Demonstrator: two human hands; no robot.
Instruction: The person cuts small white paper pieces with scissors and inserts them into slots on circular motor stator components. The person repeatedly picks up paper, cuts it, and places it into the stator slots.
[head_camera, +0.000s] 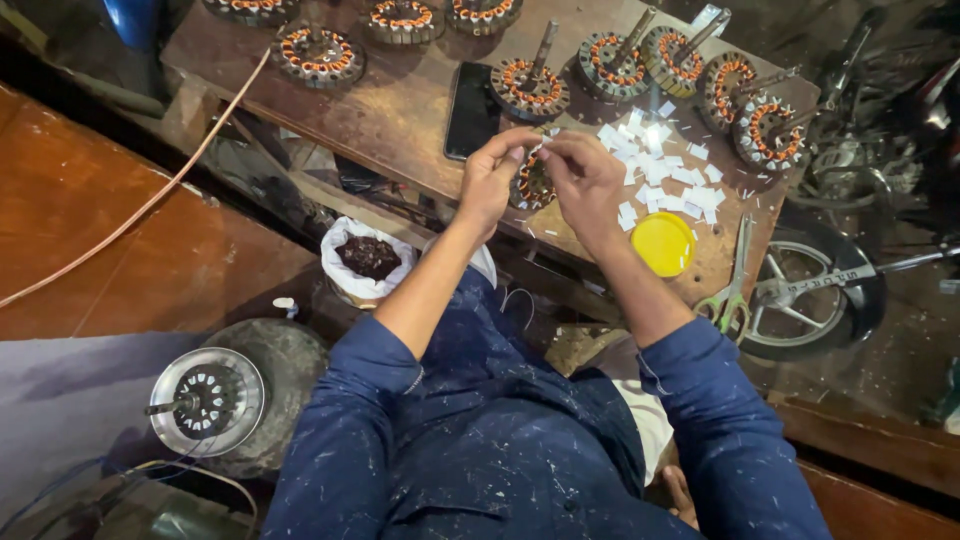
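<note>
Head view, looking down over a wooden bench (400, 110).

- Left hand (490, 175): fingers pinched shut on a small white paper slip (538, 148), raised just above a copper-wound stator (530, 185) near the bench's near edge, where both hands reach it comfortably.
- Right hand (588, 178): fingertips closed and meeting the left at the same slip, apparently steadying it; the exact grip is hard to make out.
- Pile of cut paper slips (660, 165): just beside the right hand, towards the right end, within easy pick-up.
- Yellow lid (664, 243) and scissors (733, 290): at the near right corner.
- Further wound stators (318, 55): ranged along the far edge, out of the working space.
- Dark phone (472, 110): mid-bench, lying flat.
</note>
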